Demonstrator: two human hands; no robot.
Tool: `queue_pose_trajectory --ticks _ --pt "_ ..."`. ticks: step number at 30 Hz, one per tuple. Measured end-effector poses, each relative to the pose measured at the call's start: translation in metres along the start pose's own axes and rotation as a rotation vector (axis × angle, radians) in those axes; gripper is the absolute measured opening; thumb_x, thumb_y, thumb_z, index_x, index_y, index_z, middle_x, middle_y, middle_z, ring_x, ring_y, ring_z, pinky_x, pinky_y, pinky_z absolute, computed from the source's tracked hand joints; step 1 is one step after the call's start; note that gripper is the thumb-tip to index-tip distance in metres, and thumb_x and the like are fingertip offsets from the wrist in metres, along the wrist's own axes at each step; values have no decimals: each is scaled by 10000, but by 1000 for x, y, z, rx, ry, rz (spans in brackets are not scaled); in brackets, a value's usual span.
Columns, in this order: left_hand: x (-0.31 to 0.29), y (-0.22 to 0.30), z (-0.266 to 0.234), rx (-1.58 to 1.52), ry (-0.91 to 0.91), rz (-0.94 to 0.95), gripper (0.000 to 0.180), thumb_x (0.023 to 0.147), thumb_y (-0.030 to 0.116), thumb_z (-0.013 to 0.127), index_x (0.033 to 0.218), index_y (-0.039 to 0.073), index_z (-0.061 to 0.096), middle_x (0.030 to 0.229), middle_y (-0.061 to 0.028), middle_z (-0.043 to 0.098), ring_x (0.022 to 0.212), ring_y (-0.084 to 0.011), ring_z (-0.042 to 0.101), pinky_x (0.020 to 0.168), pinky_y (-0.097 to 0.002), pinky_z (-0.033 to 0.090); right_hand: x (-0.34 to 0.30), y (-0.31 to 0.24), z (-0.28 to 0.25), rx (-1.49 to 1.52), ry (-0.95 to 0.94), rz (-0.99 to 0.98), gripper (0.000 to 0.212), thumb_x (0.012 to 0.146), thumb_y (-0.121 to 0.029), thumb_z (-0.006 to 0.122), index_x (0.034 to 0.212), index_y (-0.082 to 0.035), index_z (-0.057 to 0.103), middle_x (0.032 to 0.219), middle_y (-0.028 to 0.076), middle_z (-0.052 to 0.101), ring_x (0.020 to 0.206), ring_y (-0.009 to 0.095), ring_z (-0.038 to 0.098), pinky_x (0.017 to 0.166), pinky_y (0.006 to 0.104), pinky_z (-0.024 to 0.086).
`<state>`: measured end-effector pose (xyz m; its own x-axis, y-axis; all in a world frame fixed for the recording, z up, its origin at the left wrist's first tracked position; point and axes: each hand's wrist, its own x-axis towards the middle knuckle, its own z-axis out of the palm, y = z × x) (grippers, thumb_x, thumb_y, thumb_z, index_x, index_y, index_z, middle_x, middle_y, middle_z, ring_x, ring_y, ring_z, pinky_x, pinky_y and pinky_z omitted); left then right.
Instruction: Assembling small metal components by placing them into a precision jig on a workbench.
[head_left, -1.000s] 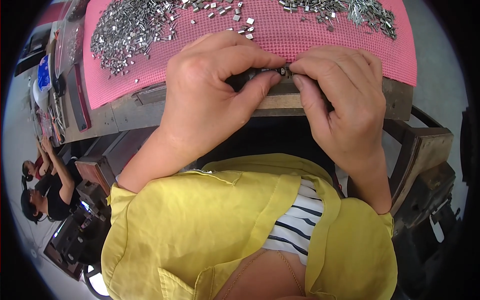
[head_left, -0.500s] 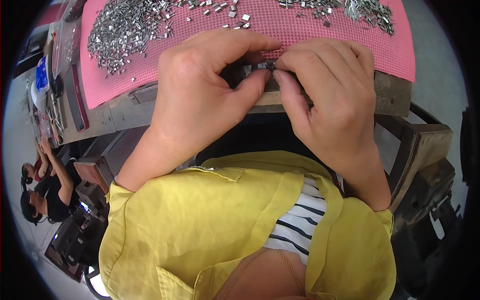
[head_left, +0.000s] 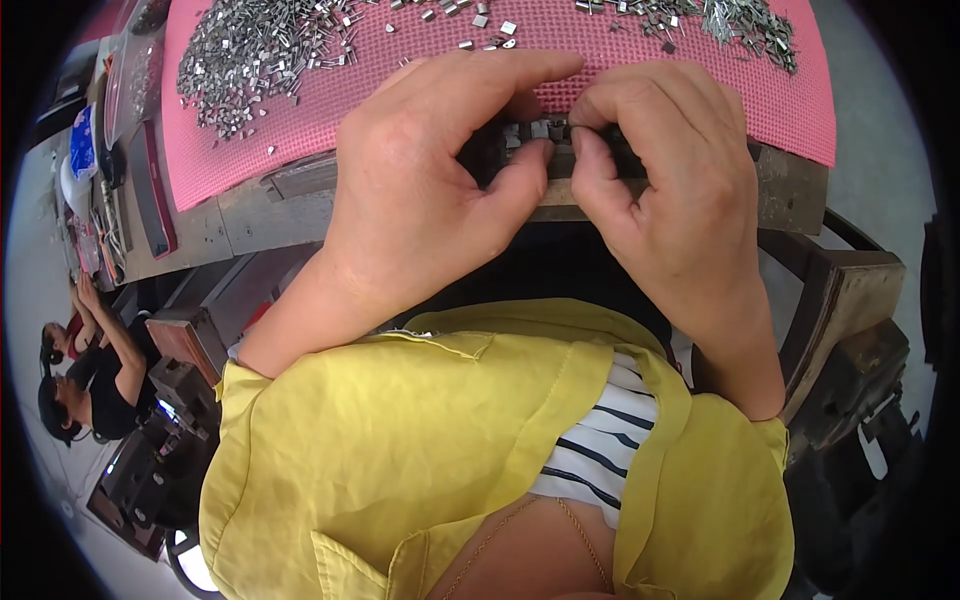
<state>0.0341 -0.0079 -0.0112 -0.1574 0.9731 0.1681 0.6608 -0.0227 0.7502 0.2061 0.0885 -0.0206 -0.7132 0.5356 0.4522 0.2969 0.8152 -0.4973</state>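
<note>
Small silvery metal pieces (head_left: pixel 540 130) sit in a dark metal holder at the near edge of the pink mat, between my two hands. My left hand (head_left: pixel 430 170) arches over the holder's left part. Its thumb tip rests against the metal pieces and its forefinger stretches out beyond them; the other fingers are mostly hidden. At the right end of the pieces, my right hand (head_left: pixel 680 170) has thumb and forefinger tips close together in a pinch. Whatever lies between those tips is too small to make out.
A pink mesh mat (head_left: pixel 300 120) covers the wooden bench (head_left: pixel 205 240). On it lie a large heap of small metal parts (head_left: pixel 260 60) at far left and thin metal pins (head_left: pixel 750 30) at far right. Two people (head_left: pixel 110 370) work at the left, near a red-edged dark strip (head_left: pixel 150 190).
Both hands have shifted slightly right. My right fingertips have drawn away from my left thumb, so more of the metal pieces shows between the hands.
</note>
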Motion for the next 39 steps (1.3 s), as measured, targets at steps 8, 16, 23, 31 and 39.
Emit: queue_pose_trajectory --ticks 8,16,23,31,39 --pt "1 -4 1 90 39 95 482 782 -26 816 1254 37 741 972 -65 732 850 -120 687 773 -246 558 4 2 -1 45 -49 -58 196 798 35 694 969 -33 626 977 101 650 933 319 623 845 411 473" --pt "2 -5 5 89 85 144 457 761 -28 832 1207 26 749 961 -70 739 856 -148 710 784 -267 571 8 6 -6 10 -120 -119 190 828 49 663 1000 -18 621 990 125 628 955 351 607 850 427 473" --pt "4 -6 4 104 67 134 453 765 -22 829 1208 31 751 967 -78 742 862 -155 711 798 -276 571 0 8 -8 201 -15 -18 212 829 96 657 1017 0 642 1001 121 664 934 297 648 874 377 506" --pt "3 -3 7 93 142 174 371 772 6 830 1134 55 769 909 -64 726 819 -183 683 736 -297 542 16 -14 -91 971 -396 -82 72 880 -75 738 844 -137 735 970 -28 743 869 172 718 773 334 432" --pt "0 -6 5 -30 207 180 295 790 19 828 1078 56 773 931 -74 746 778 -193 694 698 -306 536 19 -17 -95 1866 -344 -690 259 988 -87 503 881 -126 735 893 39 731 774 188 726 741 380 469"
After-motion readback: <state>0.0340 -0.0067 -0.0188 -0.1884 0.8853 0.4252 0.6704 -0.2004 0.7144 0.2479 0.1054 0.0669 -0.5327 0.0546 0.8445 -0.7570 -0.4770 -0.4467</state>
